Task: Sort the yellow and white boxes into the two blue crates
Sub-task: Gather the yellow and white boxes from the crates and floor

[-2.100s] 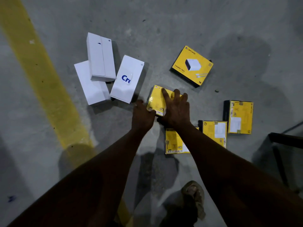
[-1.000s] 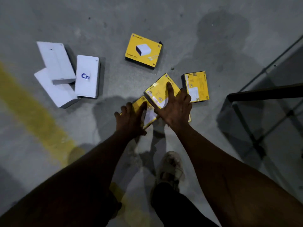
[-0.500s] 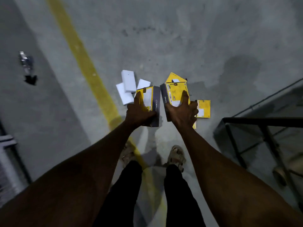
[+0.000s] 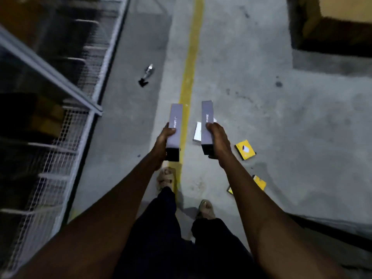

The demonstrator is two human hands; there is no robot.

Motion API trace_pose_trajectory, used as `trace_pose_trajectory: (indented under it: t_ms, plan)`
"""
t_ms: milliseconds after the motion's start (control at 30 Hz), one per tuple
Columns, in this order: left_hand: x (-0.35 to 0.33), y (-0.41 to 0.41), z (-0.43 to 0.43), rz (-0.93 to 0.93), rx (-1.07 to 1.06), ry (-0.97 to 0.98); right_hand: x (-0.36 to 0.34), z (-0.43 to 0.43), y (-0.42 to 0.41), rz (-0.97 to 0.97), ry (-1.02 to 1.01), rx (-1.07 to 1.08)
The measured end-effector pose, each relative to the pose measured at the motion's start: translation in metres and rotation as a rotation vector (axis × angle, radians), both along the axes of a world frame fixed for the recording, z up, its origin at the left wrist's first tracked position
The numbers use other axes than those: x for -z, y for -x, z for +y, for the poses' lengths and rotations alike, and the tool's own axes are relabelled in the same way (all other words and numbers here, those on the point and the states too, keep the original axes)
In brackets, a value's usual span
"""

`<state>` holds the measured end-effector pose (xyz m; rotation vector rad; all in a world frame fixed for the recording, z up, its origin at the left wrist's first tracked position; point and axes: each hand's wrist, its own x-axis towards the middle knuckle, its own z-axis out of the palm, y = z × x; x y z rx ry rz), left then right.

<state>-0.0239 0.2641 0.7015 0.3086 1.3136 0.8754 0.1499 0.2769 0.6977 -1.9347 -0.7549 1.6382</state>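
Note:
My left hand (image 4: 164,140) grips one yellow box (image 4: 175,127) on edge, so only its grey side faces me. In my right hand (image 4: 218,141) is a second yellow box (image 4: 207,123), held the same way. Both are carried at waist height above the floor. Behind the right box, white boxes (image 4: 197,132) lie on the concrete. A yellow box (image 4: 245,149) rests flat to the right, and another yellow box (image 4: 260,182) shows partly behind my right forearm. No blue crate is in view.
A yellow floor line (image 4: 190,63) runs away from my feet. A wire-mesh cage rack (image 4: 60,125) stands along the left. A small dark object (image 4: 146,75) lies on the floor ahead. A brown cardboard box (image 4: 338,19) sits at top right.
Both hands picked a yellow box off the floor and lifted it. I have stood up and turned, so the remaining boxes now lie lower right and the cage rack has come into view.

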Motion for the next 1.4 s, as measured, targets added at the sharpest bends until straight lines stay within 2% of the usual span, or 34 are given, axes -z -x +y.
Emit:
trace_pose_trajectory:
  t_ms: [200,400,533,633,733,900,1000,1133,1400]
  plan:
    - [-0.071,0.073,-0.089,-0.044,-0.353,-0.135,-0.071,-0.035,0.084,0.051,-0.048,-0.395]
    - [-0.109,0.151,-0.18,0.019,-0.649,-0.229,-0.11,-0.086,0.187,0.036,-0.131,-0.712]
    - [-0.118,0.225,-0.254,0.236,-0.74,-0.254,-0.122,-0.14,0.271,-0.007,-0.261,-0.925]
    - [-0.126,0.288,-0.323,0.485,-0.711,-0.25,-0.125,-0.187,0.338,-0.006,-0.369,-1.018]
    - [-0.136,0.356,-0.395,0.636,-0.723,-0.245,-0.135,-0.24,0.413,-0.004,-0.458,-1.081]
    - [-0.189,0.455,-0.508,0.906,-0.815,-0.093,-0.166,-0.343,0.542,0.071,-0.65,-1.225]
    - [-0.222,0.502,-0.565,1.026,-0.85,-0.052,-0.19,-0.396,0.61,0.107,-0.729,-1.262]
    - [-0.262,0.557,-0.631,1.19,-0.913,0.103,-0.228,-0.459,0.683,0.164,-0.798,-1.287]
    - [-0.3,0.639,-0.748,1.334,-1.102,0.24,-0.284,-0.56,0.802,0.212,-0.886,-1.449]
